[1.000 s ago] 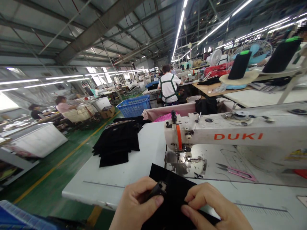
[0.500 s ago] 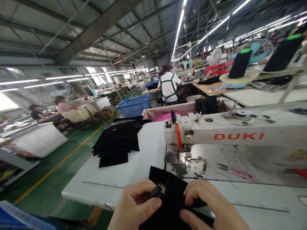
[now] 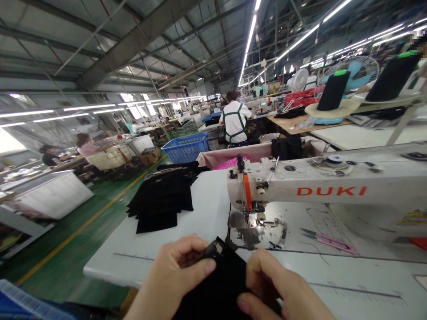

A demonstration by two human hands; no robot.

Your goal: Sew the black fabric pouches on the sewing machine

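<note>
Grip, left: the left hand [image 3: 173, 280] is closed, thumb and fingers pinching the upper left edge of the black fabric piece [image 3: 224, 284] at a small dark loop [image 3: 215, 250]. What the loop is made of cannot be told.
Grip, right: the right hand [image 3: 283, 291] is closed on the right side of the same piece, with the thumb in front and the fingers behind.
Position: the piece is stretched between the two hands, over the near edge of the worktop [image 3: 200, 222].
Handling: it is judged light, soft and limp, likely to sag wherever it is unsupported, and not fragile.
Hold: it is best taken at opposite edges, one hand close to the loop, so the cloth stays flat.
Ahead of the hands: the needle plate [image 3: 256, 226] of the sewing machine [image 3: 316, 189] lies just beyond the fingertips.
Ahead, right: pink snips [image 3: 328, 240] lie near the right hand.
Ahead, left: a stack of black pieces [image 3: 163, 200] sits well apart from the left hand.
</note>
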